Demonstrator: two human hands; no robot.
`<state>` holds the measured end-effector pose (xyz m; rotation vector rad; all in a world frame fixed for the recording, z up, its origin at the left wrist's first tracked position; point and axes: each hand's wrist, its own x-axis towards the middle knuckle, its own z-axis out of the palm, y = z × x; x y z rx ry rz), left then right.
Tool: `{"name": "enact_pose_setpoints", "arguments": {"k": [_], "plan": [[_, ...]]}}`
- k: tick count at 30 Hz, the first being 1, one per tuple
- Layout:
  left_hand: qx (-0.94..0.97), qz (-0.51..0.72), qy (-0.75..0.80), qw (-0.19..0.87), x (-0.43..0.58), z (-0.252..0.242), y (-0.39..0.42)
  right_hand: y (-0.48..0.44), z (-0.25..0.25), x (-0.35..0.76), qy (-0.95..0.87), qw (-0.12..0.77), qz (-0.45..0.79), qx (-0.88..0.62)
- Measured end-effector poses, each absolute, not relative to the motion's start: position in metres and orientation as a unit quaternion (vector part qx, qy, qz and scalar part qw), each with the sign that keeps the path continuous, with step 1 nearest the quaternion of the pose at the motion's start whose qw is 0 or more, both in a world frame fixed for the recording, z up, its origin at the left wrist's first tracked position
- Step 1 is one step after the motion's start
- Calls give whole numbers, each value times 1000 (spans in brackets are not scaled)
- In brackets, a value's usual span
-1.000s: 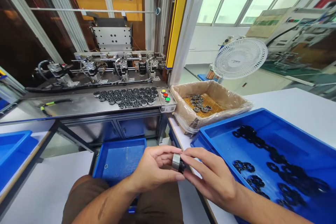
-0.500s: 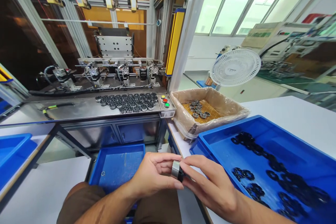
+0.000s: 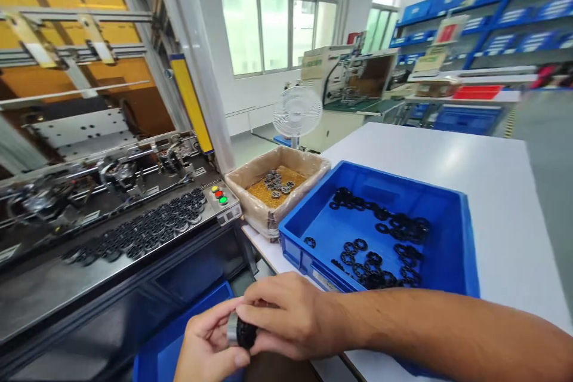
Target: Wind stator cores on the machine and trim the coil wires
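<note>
Head view: silver-and-black part [image 3: 240, 332] clamped between thumb and fingers of left hand [image 3: 202, 340]; right hand [image 3: 298, 317] fingers closed around black side, underside contact unclear.

Head view, single: worn above and behind the fingers [image 3: 257, 315], close, facing forward and down. Fingers fall low in frame, left of centre; machine [image 3: 85, 131] beyond them to the left, blue bin [image 3: 293, 250] beyond to the right, windows [image 3: 273, 30] well beyond.
</note>
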<state>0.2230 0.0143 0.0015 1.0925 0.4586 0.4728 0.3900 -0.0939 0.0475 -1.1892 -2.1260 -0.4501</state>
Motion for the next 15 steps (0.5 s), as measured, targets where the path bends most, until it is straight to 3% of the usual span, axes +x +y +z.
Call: {"name": "enact_pose_setpoints", "arguments": {"k": [13, 15], "plan": [[536, 217, 163, 800, 221, -20, 20, -97, 50, 394, -806, 298, -158, -487], [525, 231, 184, 798, 220, -15, 10, -97, 46, 397, -798, 331, -111, -491]]}}
